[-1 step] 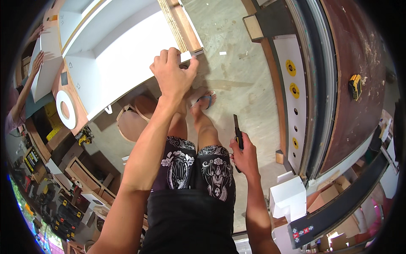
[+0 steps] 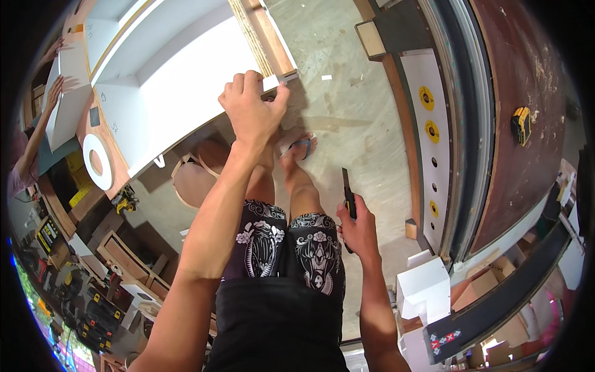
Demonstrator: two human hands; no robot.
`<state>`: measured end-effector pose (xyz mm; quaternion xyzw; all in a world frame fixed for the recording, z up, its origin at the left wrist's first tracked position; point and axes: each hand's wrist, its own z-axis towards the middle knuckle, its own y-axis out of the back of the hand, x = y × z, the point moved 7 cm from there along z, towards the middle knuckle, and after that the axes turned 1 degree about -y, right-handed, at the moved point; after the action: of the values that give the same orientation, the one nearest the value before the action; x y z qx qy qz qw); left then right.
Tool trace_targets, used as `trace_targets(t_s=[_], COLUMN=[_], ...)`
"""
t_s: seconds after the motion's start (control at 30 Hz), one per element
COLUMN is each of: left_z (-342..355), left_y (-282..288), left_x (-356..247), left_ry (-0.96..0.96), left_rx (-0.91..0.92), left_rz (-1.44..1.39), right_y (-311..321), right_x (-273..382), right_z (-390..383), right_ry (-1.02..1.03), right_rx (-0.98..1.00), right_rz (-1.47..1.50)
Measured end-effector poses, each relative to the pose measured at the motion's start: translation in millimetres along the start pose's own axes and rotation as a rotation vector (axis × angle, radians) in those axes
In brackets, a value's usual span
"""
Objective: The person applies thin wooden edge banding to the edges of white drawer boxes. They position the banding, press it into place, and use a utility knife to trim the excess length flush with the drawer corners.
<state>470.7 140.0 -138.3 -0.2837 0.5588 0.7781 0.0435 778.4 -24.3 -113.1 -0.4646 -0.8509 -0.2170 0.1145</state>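
A large white cabinet carcass (image 2: 186, 68) with wooden edges lies open side up at the upper left. My left hand (image 2: 251, 111) is closed at its near right corner, fingers curled over the edge and thumb apart on the right. A short white piece (image 2: 271, 82) shows between thumb and fingers at that corner; whether it is loose cannot be seen. Lower right, away from the cabinet, my right hand (image 2: 359, 229) is wrapped round a black utility knife (image 2: 351, 204), its dark blade extended and pointing forward.
At the far left another person's hands (image 2: 56, 90) hold a white panel (image 2: 67, 93). A white ring (image 2: 98, 161) lies on the cabinet's wooden side. Round wooden pieces (image 2: 191, 183) stand below. A yellow-black battery (image 2: 522, 126) lies on a brown board (image 2: 496, 186); tools and boxes crowd the lower left.
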Motion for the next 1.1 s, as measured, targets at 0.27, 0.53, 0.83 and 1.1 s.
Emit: trace_targets(t_s=[0.27, 0.53, 0.83, 1.1], left_z=[-4, 9, 25, 48], left_y=[5, 20, 8, -12], left_x=[2, 9, 41, 60], left_ry=[-0.036, -0.080, 0.435, 0.647], left_rx=[0.063, 0.238, 0.657, 1.095], left_rz=[-0.081, -0.161, -0.444, -0.545], right_y=[-8, 0, -6, -13], right_x=[-8, -4, -18, 27], right_z=[-6, -7, -2, -26], right_ry=[-0.010, -0.026, 0.090, 0.226], right_rx=[0.001, -0.014, -0.059, -0.089], right_rz=[0.073, 0.076, -0.139, -0.190])
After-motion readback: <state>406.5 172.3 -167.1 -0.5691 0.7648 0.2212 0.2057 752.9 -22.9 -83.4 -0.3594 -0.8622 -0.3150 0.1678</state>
